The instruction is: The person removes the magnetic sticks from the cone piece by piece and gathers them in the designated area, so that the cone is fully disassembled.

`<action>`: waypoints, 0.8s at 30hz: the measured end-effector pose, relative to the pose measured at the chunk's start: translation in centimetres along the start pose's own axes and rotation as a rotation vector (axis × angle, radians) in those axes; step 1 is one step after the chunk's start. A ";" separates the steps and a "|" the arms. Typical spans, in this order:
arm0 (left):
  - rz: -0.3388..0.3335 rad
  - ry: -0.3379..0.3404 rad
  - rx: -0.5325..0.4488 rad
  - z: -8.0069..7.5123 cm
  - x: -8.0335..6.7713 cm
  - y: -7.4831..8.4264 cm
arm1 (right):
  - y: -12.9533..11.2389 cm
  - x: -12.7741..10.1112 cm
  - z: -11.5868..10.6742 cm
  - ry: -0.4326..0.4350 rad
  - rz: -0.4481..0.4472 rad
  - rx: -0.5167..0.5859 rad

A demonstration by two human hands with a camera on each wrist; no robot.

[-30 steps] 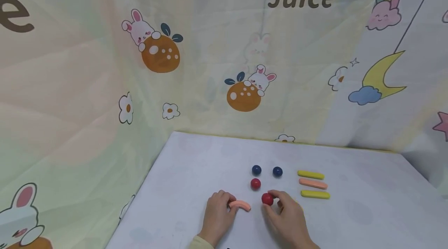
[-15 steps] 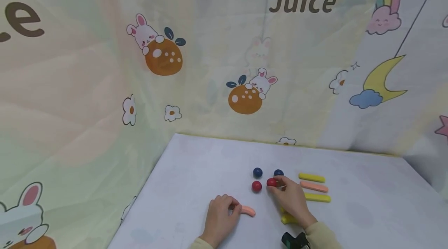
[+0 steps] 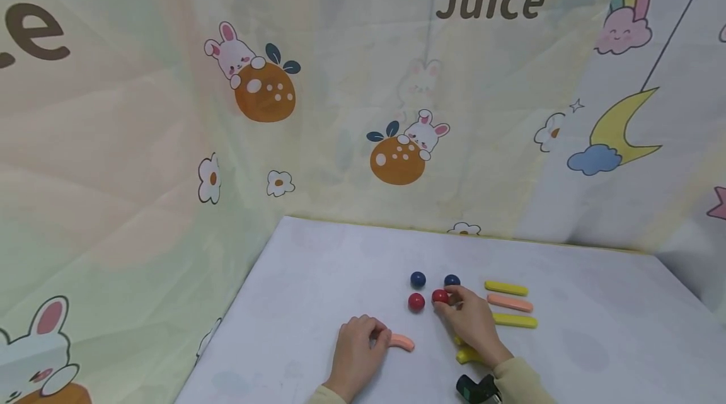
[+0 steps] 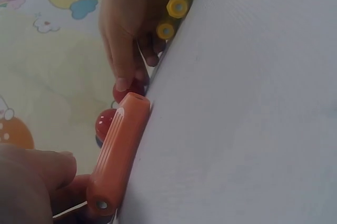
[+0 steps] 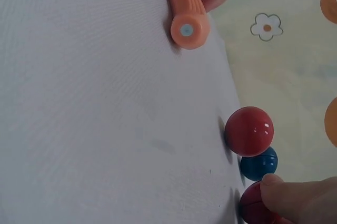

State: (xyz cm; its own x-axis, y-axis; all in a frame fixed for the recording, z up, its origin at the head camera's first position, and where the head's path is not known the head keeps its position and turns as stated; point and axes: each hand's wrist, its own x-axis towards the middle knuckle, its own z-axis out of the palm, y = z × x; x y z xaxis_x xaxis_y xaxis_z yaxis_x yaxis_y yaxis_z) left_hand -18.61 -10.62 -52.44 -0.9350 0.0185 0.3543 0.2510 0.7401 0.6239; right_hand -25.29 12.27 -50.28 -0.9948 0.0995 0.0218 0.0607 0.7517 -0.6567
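Right hand [image 3: 473, 322] pinches a glossy red ball [image 3: 440, 296] on the table [image 3: 317, 278], beside another red ball [image 3: 416, 302]. Left hand [image 3: 357, 353] grips a smooth, curved orange stick [image 3: 401, 342]. A yellow stick [image 3: 467, 355] lies half hidden under the right wrist
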 end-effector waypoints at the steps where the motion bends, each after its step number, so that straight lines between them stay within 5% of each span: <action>1: -0.010 0.003 -0.010 0.0 0.0 0.0 | 0.0 -0.1 -0.1 0.000 0.007 0.004; 7: -0.071 0.054 -0.033 -0.3 0.3 -0.2 | -0.1 -1.0 -0.7 0.050 0.017 -0.012; 12: -0.123 0.156 -0.011 -0.6 0.6 -0.7 | -1.5 -3.3 -0.3 0.087 -0.090 -0.124; 24: -0.153 0.158 -0.029 -0.5 0.9 -1.0 | -4.3 -7.2 2.9 -0.089 -0.260 -0.187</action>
State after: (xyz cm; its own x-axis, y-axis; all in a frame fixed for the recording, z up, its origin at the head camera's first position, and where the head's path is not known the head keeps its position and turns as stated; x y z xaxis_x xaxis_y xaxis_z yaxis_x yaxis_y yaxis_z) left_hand -19.54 -11.73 -52.41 -0.9123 -0.2000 0.3572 0.1181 0.7068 0.6975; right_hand -18.63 6.45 -49.84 -0.9818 -0.1624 0.0986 -0.1899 0.8522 -0.4876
